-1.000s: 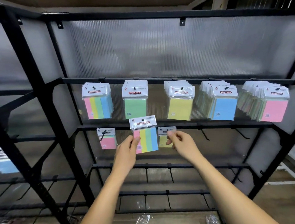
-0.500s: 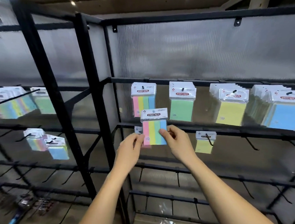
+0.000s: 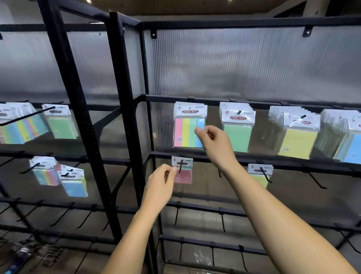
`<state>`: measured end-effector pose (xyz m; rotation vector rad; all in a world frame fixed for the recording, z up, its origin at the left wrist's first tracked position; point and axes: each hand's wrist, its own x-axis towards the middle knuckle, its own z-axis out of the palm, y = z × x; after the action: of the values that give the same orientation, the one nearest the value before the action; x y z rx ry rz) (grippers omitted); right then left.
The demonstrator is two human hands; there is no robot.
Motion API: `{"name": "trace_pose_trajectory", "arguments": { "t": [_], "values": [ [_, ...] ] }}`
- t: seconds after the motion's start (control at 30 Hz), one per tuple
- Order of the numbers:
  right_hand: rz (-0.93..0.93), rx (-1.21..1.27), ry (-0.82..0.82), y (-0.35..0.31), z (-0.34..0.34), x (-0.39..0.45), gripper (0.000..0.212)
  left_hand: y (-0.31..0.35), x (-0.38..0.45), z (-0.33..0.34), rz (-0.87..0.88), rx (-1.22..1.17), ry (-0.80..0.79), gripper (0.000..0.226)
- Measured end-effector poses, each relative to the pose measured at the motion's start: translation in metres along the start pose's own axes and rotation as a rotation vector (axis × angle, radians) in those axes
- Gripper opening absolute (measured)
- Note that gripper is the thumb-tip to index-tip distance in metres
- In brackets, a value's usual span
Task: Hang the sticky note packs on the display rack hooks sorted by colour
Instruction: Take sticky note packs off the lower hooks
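A tall black metal display rack point(image 3: 125, 118) is filling the view, with ribbed translucent panels behind its bars and rows of hooks sticking forward; along its upper bar, packs are hanging grouped by colour, a green stack point(image 3: 238, 127), a yellow stack point(image 3: 295, 136) and a blue stack point(image 3: 353, 141) running off to the right; a second rack section on the left is carrying more packs, blurred. The multicolour pack point(image 3: 190, 126), striped pink, yellow, green and blue under a white header card, is hanging at the far left of that upper bar; the right hand point(image 3: 214, 142) is reaching up to it, thumb and curled fingers pinching its lower right edge at the blue stripe. One bar lower, a small pink pack point(image 3: 182, 171) is hanging on a hook; the left hand point(image 3: 160, 185) is sitting just beside it, fingers curled with the tips at the header card's left edge, though whether they are actually gripping it cannot be told. A small yellow pack point(image 3: 259, 173) is hanging further right on that same bar. These packs are likely light and thin, the film wrap slippery and floppy; the stiffer header card near the punched hole is probably the best place to hold.
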<state>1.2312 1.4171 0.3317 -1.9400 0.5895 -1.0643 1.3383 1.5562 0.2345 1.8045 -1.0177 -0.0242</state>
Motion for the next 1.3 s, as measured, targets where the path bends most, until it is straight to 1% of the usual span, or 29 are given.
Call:
{"name": "trace_pose_trajectory", "arguments": {
  "t": [0.3, 0.53, 0.77, 0.97, 1.17, 1.3],
  "values": [
    [0.054, 0.002, -0.024, -0.004, 0.003, 0.005, 0.041, 0.000, -0.002, 0.000, 0.018, -0.030, -0.022, 0.029],
    [0.137, 0.026, -0.022, -0.008, 0.006, 0.010, 0.048, -0.001, -0.002, -0.005, 0.023, -0.023, -0.036, 0.027],
    [0.170, 0.004, -0.002, 0.002, 0.006, 0.003, 0.040, -0.010, -0.003, 0.001, 0.006, -0.018, -0.056, 0.024],
    [0.259, -0.016, -0.028, 0.030, -0.002, -0.024, 0.027, -0.016, -0.007, 0.018, -0.028, 0.024, -0.109, 0.021],
    [0.370, -0.104, -0.073, 0.076, -0.018, -0.068, 0.030, -0.022, -0.010, 0.046, -0.078, 0.061, -0.147, 0.023],
    [0.465, -0.136, -0.054, 0.116, -0.035, -0.094, 0.030, -0.023, -0.015, 0.069, -0.096, 0.099, -0.182, 0.023]
  ]
}}
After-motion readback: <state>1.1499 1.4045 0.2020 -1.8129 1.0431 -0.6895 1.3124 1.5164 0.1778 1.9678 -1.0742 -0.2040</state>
